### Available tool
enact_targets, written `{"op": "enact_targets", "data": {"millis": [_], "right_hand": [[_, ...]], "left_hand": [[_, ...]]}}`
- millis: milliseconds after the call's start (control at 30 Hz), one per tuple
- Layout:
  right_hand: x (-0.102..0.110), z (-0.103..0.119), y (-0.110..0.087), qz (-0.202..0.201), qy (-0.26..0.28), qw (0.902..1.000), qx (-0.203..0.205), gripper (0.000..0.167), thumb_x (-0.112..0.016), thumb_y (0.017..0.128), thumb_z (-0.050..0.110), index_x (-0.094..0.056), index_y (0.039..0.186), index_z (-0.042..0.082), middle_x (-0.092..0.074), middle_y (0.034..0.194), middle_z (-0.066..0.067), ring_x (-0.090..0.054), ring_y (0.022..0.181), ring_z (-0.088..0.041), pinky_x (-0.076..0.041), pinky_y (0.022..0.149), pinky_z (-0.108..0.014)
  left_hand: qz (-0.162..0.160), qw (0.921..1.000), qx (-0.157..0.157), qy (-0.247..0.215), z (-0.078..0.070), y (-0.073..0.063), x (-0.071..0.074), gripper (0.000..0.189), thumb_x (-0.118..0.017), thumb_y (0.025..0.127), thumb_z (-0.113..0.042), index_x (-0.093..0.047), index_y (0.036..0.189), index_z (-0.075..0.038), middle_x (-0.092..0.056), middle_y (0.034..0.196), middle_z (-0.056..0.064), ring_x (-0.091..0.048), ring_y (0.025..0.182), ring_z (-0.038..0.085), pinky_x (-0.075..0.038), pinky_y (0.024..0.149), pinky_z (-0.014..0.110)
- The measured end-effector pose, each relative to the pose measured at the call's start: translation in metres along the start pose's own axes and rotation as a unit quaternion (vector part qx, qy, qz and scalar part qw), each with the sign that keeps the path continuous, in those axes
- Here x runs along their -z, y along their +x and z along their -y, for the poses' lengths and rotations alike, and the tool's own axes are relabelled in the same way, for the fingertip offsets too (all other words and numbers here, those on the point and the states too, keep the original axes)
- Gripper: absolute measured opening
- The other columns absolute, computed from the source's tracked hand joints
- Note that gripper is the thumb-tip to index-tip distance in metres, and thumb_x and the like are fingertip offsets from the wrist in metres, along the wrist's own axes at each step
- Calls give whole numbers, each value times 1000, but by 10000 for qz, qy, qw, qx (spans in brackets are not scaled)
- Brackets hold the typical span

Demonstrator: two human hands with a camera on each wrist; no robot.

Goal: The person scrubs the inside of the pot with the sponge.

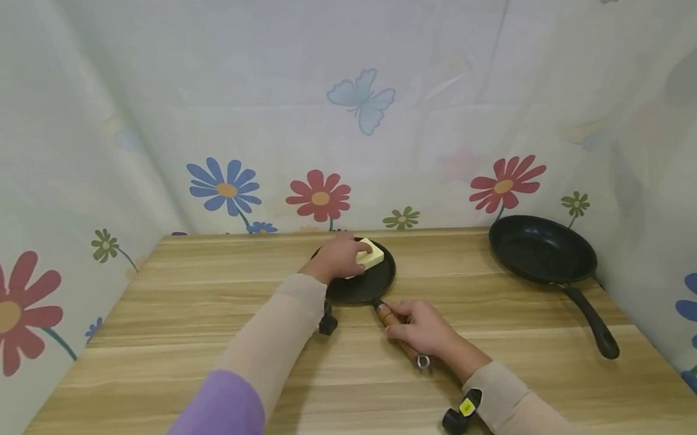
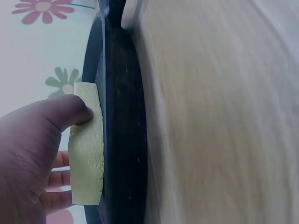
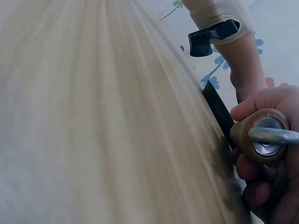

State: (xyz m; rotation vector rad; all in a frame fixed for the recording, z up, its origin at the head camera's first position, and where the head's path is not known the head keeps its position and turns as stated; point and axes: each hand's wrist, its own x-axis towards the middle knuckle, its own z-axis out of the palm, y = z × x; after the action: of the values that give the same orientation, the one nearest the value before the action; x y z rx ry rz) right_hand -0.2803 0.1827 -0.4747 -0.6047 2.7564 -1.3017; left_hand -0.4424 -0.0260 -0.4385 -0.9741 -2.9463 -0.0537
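My left hand (image 1: 341, 256) grips a pale yellow sponge (image 2: 88, 154), thumb on one side and fingers on the other. The sponge lies against the inside of a small, shallow black frying pan (image 1: 374, 283) on the wooden table. In the right wrist view my right hand (image 3: 271, 182) wraps around the pan's wooden handle (image 3: 240, 133), which ends in a metal hanging ring (image 3: 275, 136). The handle points toward me and to the right in the head view.
A larger black frying pan (image 1: 540, 248) stands at the table's back right, its handle (image 1: 593, 322) pointing to the front right. A flower-printed sheet (image 1: 353, 157) hangs along the back and both sides of the wood-grain table (image 1: 209, 302).
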Motion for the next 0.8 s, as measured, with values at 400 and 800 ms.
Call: {"op": "enact_targets", "data": {"millis": [400,800], "right_hand": [[0,-2,1,55,-31,10000,44,52,-73,82,20,-67,132,5,-67,94,-2,-57,77,-13,-48,68,-28],[-1,0,1,-36,-86,10000,-30,50,-73,83,21,-69,130,5,-68,93,-2,-57,76,-13,-48,69,-29]], "left_hand": [[354,9989,260,-158,-15,-3,1,48,-64,95,-34,-60,142,-28,-58,135,14,-55,120,31,-47,100,45],[541,9984,105,-152,-24,-12,6,50,-65,93,-31,-60,142,-31,-55,128,13,-54,112,30,-47,98,43]]}}
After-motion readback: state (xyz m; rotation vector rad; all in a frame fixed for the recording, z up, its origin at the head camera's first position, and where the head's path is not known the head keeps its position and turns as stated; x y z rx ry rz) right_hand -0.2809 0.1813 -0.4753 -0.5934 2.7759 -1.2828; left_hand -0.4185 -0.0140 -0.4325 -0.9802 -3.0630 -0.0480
